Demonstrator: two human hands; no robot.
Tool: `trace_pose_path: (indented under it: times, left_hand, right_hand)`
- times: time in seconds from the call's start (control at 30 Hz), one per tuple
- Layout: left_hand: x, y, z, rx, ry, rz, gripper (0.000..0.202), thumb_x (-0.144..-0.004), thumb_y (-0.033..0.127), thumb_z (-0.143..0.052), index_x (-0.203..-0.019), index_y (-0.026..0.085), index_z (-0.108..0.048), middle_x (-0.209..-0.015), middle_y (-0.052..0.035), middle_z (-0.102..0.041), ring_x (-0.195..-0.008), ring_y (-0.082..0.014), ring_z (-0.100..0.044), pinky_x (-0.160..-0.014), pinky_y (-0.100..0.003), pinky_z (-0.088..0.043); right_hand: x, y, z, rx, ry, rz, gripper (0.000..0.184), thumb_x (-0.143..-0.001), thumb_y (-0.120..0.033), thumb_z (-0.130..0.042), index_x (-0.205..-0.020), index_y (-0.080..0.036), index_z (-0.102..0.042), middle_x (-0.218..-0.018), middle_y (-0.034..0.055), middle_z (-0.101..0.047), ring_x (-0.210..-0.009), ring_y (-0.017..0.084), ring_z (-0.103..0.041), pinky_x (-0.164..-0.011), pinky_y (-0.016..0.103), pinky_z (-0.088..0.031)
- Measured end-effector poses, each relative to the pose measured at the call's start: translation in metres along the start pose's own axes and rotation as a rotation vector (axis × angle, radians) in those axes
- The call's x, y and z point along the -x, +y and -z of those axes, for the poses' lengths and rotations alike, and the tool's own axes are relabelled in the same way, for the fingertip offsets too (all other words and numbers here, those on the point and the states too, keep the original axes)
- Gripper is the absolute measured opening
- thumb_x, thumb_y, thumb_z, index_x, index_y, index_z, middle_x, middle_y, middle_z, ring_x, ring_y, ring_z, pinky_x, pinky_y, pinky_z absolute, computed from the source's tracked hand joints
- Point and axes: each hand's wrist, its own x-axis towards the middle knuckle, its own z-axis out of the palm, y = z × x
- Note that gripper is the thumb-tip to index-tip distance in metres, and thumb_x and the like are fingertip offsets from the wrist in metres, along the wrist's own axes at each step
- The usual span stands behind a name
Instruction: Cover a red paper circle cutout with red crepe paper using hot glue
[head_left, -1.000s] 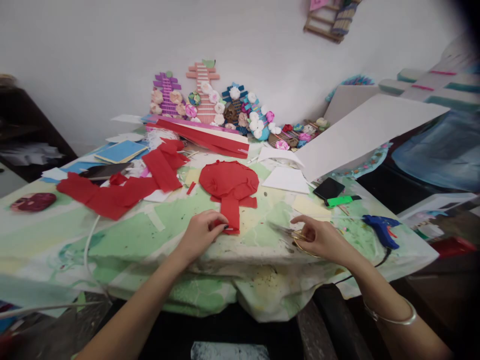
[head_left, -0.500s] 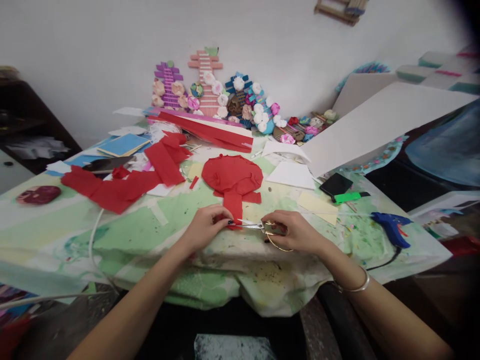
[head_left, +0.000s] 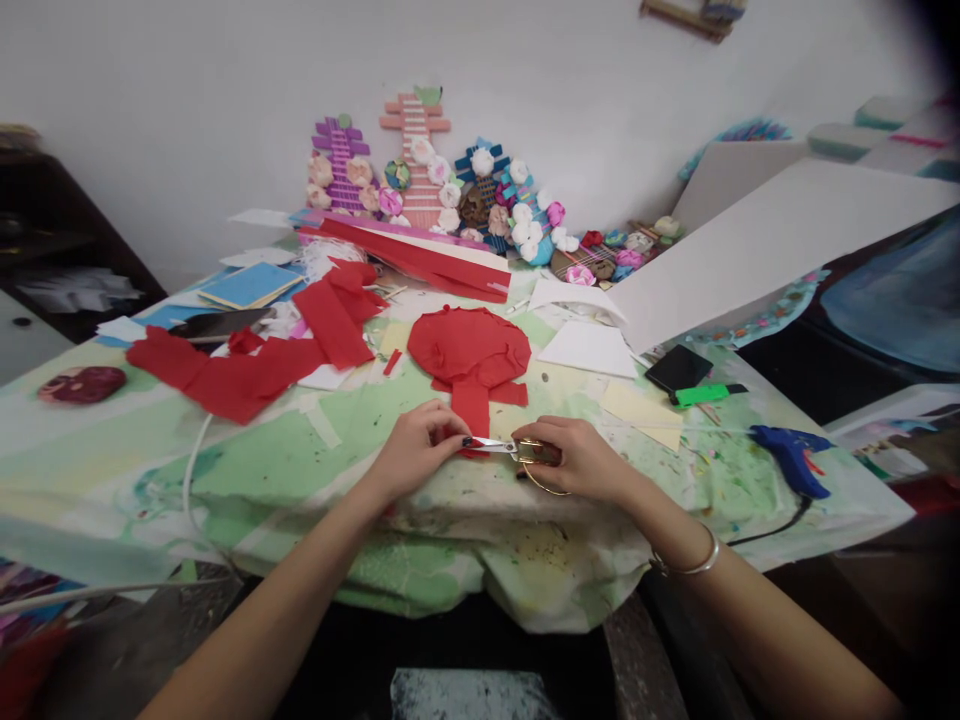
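Observation:
A red crepe paper piece lies in front of me, with a round upper part and a strip reaching down toward me. My left hand pinches the lower end of that strip between thumb and fingers. Gold-handled scissors are in my right hand, their blades pointing left across the strip's lower end. The blade tips come close to my left fingertips. A short red tab sticks out to the right beside the strip.
Loose red crepe paper lies at left. A blue glue gun, a green marker and a black box-like object are at right. White board leans behind them. Decorated stick crafts stand along the wall.
The scissors and my right hand have shifted left. The blades, spread before, are now nearly together over the strip's end. My left hand keeps its pinch; the whole view has shifted slightly.

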Motion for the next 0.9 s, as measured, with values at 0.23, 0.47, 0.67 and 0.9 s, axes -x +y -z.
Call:
trace_pose_path:
  times: [0.23, 0.47, 0.67, 0.9]
  left_hand:
    - [-0.0002, 0.0004, 0.0009, 0.021, -0.009, 0.000, 0.015, -0.080, 0.026, -0.057, -0.074, 0.019, -0.069, -0.079, -0.0029, -0.060, -0.071, -0.0151, -0.056, -0.067, -0.028, -0.044]
    - [-0.0008, -0.0009, -0.0001, 0.018, -0.005, 0.008, 0.014, -0.079, 0.023, -0.057, -0.074, 0.019, -0.068, -0.079, -0.0024, -0.061, -0.070, -0.0147, -0.056, -0.065, -0.027, -0.043]
    - [-0.0001, -0.0002, 0.0004, 0.023, -0.011, 0.014, 0.013, -0.080, 0.022, -0.056, -0.074, 0.019, -0.068, -0.079, -0.0023, -0.060, -0.069, -0.0144, -0.055, -0.065, -0.027, -0.042]
    - [-0.0002, 0.0004, 0.0005, 0.058, -0.026, 0.020, 0.013, -0.080, 0.023, -0.057, -0.075, 0.018, -0.069, -0.080, -0.0029, -0.060, -0.070, -0.0145, -0.056, -0.066, -0.027, -0.043]
  right_hand:
    - [-0.0023, -0.0003, -0.0026, -0.073, 0.018, -0.001, 0.027, -0.078, -0.024, -0.066, -0.105, -0.020, -0.068, -0.075, 0.0014, -0.066, -0.061, 0.012, -0.055, -0.059, 0.021, -0.039]
    - [-0.0006, 0.0015, -0.0063, -0.130, 0.033, -0.029, 0.025, -0.079, -0.027, -0.066, -0.102, -0.019, -0.070, -0.072, 0.0007, -0.067, -0.059, 0.011, -0.056, -0.057, 0.021, -0.040]
    - [-0.0020, 0.0021, -0.0070, -0.102, 0.039, -0.018, 0.026, -0.078, -0.027, -0.066, -0.102, -0.017, -0.069, -0.074, 0.0020, -0.068, -0.059, 0.011, -0.057, -0.058, 0.021, -0.041]
    - [-0.0076, -0.0046, -0.0047, -0.048, 0.028, 0.002, 0.026, -0.077, -0.025, -0.067, -0.101, -0.019, -0.068, -0.073, 0.0003, -0.066, -0.060, 0.011, -0.055, -0.058, 0.021, -0.038]
